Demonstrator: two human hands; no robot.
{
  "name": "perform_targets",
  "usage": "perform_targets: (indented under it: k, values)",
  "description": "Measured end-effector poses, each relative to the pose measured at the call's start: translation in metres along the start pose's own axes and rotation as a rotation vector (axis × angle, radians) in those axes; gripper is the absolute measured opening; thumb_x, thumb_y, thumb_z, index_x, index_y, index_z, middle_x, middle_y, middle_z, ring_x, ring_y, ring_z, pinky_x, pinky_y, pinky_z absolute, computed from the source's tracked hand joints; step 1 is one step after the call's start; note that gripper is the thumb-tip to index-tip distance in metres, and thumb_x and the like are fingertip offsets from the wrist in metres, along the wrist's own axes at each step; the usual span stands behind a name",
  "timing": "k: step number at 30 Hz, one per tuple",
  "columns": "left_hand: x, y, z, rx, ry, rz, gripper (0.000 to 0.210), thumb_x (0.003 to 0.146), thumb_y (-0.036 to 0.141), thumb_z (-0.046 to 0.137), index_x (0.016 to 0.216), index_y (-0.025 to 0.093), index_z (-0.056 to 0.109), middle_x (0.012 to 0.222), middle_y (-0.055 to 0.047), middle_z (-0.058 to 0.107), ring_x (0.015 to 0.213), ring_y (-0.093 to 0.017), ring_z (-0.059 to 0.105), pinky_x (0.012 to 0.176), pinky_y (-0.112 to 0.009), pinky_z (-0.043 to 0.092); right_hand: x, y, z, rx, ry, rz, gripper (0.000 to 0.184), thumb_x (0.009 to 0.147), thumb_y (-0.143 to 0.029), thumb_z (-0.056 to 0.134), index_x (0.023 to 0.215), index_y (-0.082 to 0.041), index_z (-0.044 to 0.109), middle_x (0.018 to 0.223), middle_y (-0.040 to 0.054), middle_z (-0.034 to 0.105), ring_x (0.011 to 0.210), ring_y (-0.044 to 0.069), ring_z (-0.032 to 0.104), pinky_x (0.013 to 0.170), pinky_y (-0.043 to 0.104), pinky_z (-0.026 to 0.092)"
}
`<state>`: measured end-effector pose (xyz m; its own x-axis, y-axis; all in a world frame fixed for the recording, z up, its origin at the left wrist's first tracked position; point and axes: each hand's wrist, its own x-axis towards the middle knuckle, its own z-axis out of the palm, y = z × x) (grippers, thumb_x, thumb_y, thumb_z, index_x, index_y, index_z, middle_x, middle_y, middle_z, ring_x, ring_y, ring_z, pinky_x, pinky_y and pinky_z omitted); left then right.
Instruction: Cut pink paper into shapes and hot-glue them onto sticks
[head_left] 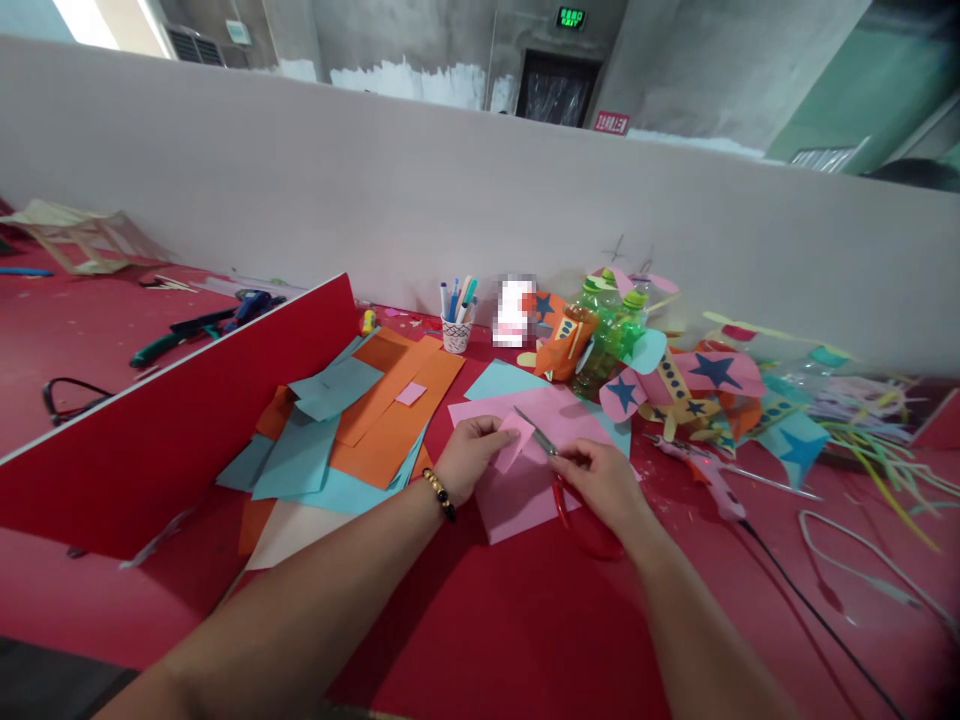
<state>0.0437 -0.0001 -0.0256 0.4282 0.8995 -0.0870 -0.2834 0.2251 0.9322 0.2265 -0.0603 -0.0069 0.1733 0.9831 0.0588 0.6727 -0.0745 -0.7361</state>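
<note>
My left hand [474, 455] pinches a small piece of pink paper [511, 448] between thumb and fingers. In my right hand [600, 482] is a pair of scissors [561, 500] with red handles, held near the pivot. The blades point up and left and lie against the small piece's right edge; whether they are cutting cannot be made out. Beneath both hands rests a larger pink sheet [510, 505] on the red table. A small pink rectangle [411, 393] lies on orange paper [397, 432] left of my hands.
Blue paper [300, 460] is piled at left beside a red divider [187, 410]. A cup of pens [456, 335] stands behind. Paper-decorated plastic bottles [600, 330] stand at back right. A pink glue gun [716, 485] with a black cord and a white cable [862, 565] lie right.
</note>
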Motion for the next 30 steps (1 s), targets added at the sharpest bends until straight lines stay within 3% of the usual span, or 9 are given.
perform_targets:
  k: [2,5,12,16,21,25,30]
  values:
    - [0.003,0.0,-0.003,-0.061,0.052,0.011,0.032,0.065,0.04,0.073,0.065,0.013,0.055,0.054,0.003,0.052,0.045,-0.006,0.044,0.045,-0.018,0.032,0.0,0.007,-0.007,-0.269,-0.016,-0.004,0.015,0.07,-0.035,0.064,0.068,-0.02,0.06,0.069,0.0015,0.061,0.063,0.017,0.054,0.057,0.027,0.035]
    - [0.006,0.001,-0.006,-0.143,0.1,0.014,0.032,0.063,0.04,0.074,0.064,0.013,0.056,0.055,0.003,0.054,0.047,-0.007,0.047,0.047,-0.019,0.036,-0.003,0.014,-0.014,-0.473,-0.046,-0.004,0.015,0.066,-0.032,0.064,0.074,-0.021,0.057,0.078,0.003,0.061,0.068,0.017,0.053,0.057,0.026,0.032]
    - [0.009,0.001,-0.009,-0.254,0.11,0.003,0.03,0.064,0.038,0.074,0.068,0.013,0.058,0.06,0.001,0.056,0.048,-0.007,0.049,0.048,-0.02,0.039,-0.003,0.014,-0.017,-0.531,-0.137,0.13,0.018,0.063,-0.022,0.059,0.081,-0.021,0.056,0.072,0.0035,0.063,0.061,0.017,0.055,0.052,0.026,0.026]
    - [0.009,0.004,-0.009,-0.288,0.126,0.02,0.027,0.064,0.035,0.074,0.071,0.013,0.06,0.063,0.001,0.057,0.052,-0.007,0.051,0.052,-0.02,0.043,0.001,0.015,-0.02,-0.339,-0.065,0.111,0.023,0.06,-0.022,0.062,0.083,-0.021,0.06,0.073,0.0023,0.065,0.065,0.018,0.058,0.055,0.026,0.034]
    - [0.008,0.011,-0.009,-0.345,0.186,0.022,0.025,0.064,0.032,0.073,0.067,0.014,0.056,0.061,0.001,0.057,0.052,-0.008,0.051,0.054,-0.021,0.046,0.005,0.008,-0.018,0.164,0.042,0.147,0.031,0.059,-0.038,0.072,0.08,-0.018,0.061,0.064,0.0009,0.062,0.054,0.015,0.054,0.05,0.026,0.038]
    - [0.006,0.019,-0.007,-0.37,0.216,0.028,0.026,0.063,0.032,0.074,0.067,0.015,0.055,0.062,0.001,0.057,0.054,-0.008,0.053,0.058,-0.022,0.048,-0.003,-0.01,-0.007,0.53,-0.079,0.217,0.036,0.061,-0.046,0.074,0.079,-0.019,0.058,0.049,-0.0053,0.049,0.04,0.01,0.041,0.04,0.023,0.03]
    - [0.002,0.028,-0.005,-0.409,0.257,0.096,0.029,0.061,0.033,0.074,0.065,0.016,0.052,0.06,0.004,0.054,0.054,-0.007,0.052,0.06,-0.023,0.048,-0.018,-0.03,0.01,0.639,-0.211,0.145,0.048,0.063,-0.06,0.068,0.085,-0.018,0.059,0.061,-0.0021,0.053,0.047,0.009,0.043,0.044,0.023,0.034]
